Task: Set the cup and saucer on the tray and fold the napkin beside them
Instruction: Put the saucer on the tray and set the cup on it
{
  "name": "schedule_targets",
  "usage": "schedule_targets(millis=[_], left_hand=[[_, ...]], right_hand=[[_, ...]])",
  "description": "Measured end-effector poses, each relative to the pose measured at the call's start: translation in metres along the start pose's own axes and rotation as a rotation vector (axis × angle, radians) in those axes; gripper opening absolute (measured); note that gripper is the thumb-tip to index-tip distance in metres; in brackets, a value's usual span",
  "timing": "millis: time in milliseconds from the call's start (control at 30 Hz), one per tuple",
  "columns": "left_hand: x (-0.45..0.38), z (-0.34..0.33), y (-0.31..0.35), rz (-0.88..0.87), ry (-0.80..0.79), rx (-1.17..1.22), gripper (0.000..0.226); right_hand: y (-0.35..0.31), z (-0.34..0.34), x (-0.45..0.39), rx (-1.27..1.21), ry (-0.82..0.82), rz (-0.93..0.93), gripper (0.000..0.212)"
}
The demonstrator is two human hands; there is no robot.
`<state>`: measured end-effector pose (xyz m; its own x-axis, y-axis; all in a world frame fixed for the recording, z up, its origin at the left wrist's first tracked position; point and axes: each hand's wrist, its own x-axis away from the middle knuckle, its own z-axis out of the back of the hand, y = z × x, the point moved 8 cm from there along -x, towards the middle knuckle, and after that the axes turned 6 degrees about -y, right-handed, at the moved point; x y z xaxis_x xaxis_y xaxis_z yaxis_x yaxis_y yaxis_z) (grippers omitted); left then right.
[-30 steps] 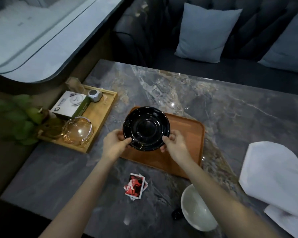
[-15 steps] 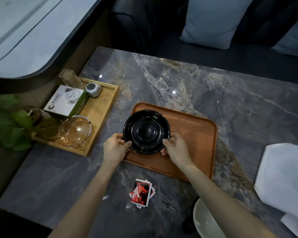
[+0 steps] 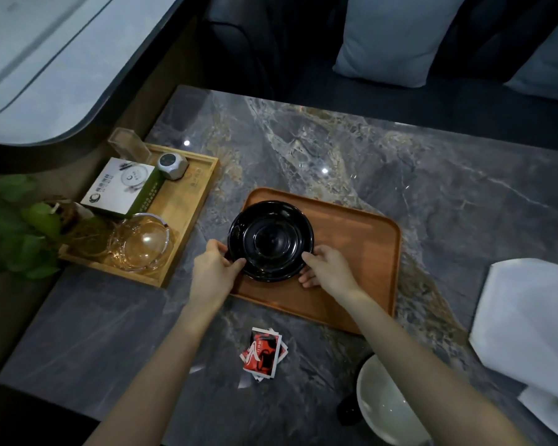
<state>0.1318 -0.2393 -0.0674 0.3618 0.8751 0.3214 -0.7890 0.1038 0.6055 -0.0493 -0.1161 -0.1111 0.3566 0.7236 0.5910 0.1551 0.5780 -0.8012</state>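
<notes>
A glossy black saucer (image 3: 270,241) lies on the left part of the brown tray (image 3: 351,252). My left hand (image 3: 214,267) pinches its near left rim, and my right hand (image 3: 326,268) holds the near right rim, fingers touching the tray. A white cup (image 3: 387,403) sits at the table's near edge, partly behind my right forearm. The white napkin (image 3: 529,320) lies spread on the table at the right, off the tray.
A light wooden tray (image 3: 187,214) at the left holds a white-and-green box (image 3: 121,188), a small grey device (image 3: 172,165) and a glass ashtray (image 3: 140,241). Red sachets (image 3: 263,353) lie near the front. A plant (image 3: 16,226) stands at far left; sofa cushions (image 3: 397,37) lie beyond the table.
Both hands have lowered the black saucer from a tilted hold above the tray's left edge down flat onto the tray. The camera has tipped downward.
</notes>
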Motion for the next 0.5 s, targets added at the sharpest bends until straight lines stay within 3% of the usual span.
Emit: schedule_targets(millis=[167, 367, 500], left_hand=[[0.012, 0.006, 0.03, -0.102, -0.007, -0.339, 0.026], [0.04, 0.0, 0.074, -0.376, -0.014, -0.484, 0.028], [0.074, -0.018, 0.104, -0.631, -0.018, -0.512, 0.026]], right_hand=[[-0.012, 0.013, 0.01, 0.354, -0.119, -0.07, 0.009], [-0.05, 0.045, 0.059, 0.801, -0.077, 0.201, 0.014], [-0.052, 0.069, 0.104, 1.077, 0.014, 0.287, 0.02]])
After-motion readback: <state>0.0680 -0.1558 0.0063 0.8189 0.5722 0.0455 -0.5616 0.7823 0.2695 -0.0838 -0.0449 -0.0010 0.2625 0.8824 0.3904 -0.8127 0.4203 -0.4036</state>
